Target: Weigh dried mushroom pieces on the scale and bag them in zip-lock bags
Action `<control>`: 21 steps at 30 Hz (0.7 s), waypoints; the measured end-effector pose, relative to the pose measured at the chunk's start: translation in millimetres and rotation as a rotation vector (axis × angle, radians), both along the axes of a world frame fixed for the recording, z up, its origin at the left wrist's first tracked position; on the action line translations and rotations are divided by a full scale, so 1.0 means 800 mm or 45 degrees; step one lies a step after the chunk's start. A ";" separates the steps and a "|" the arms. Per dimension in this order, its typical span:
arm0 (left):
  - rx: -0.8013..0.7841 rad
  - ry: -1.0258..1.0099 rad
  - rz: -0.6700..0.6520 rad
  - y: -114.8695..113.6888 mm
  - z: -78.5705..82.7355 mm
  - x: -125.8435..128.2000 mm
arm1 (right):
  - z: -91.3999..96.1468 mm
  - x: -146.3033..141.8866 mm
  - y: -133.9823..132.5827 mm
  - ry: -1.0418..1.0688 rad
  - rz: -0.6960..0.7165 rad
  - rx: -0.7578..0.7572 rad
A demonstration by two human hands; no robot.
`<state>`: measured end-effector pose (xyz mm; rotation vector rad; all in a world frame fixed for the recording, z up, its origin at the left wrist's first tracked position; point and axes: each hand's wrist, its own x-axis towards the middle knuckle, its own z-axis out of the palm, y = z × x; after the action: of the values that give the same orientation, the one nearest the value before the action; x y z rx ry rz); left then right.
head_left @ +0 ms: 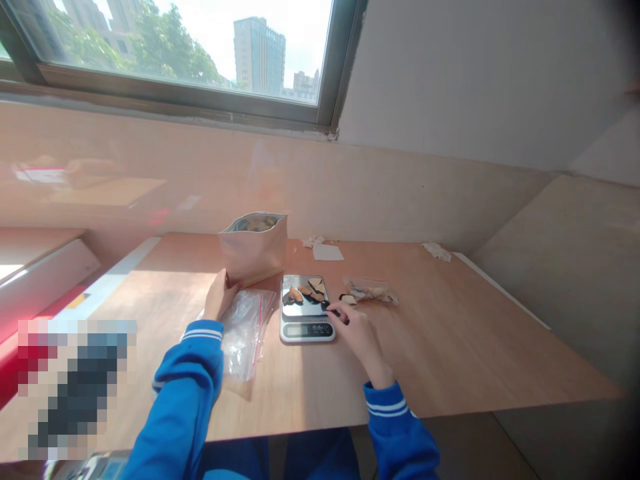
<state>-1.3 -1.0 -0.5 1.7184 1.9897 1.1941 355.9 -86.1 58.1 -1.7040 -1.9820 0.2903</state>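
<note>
scale (pixel 305 311) as landmark. dark-edged slices (pixel 316 286) lie spread on its plate. right hand (pixel 357 327) at the scale's right edge, thumb and finger pinched narrow on a dark slice (pixel 325 305). left hand (pixel 218 298) touches the tan bag (pixel 254 257), behind and left of the scale; fingers partly hidden, cannot tell if they grip. best handled one slice at a time, lightly, with the clear bag (pixel 241 333), left of the scale, kept off the plate.
</note>
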 end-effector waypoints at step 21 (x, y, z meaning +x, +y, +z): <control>-0.039 -0.005 -0.014 0.000 0.001 0.000 | -0.057 0.064 0.049 -0.355 0.033 0.318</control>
<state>-1.1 -1.3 0.5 1.7086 1.9832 1.1564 407.3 -46.6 12.8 -1.6281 -2.1325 -0.1905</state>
